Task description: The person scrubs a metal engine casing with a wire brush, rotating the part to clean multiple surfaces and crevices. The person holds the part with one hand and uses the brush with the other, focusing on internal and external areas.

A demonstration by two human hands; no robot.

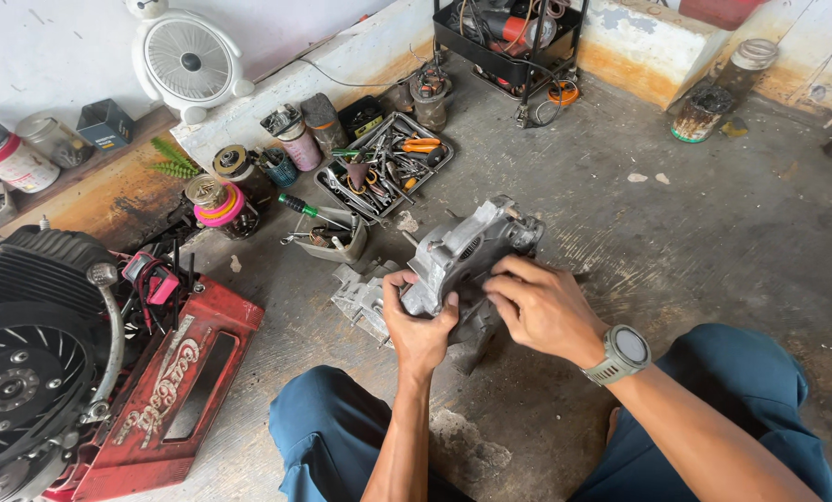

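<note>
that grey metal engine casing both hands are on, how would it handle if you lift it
The metal casing looks like thick cast metal, so probably rigid and heavy for its size; both the left hand and right hand grip it. Its ribs and lugs likely give purchase, though any oil could make it slippery. Its uneven shape may tip rather than roll.

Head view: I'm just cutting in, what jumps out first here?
In the centre, both hands grip a grey metal engine casing tilted up off the concrete floor: the left hand at its lower edge, the right hand on its near side. At far left, a black finned engine rests on a red crate. Behind the casing sits a tray of hand tools.
</note>
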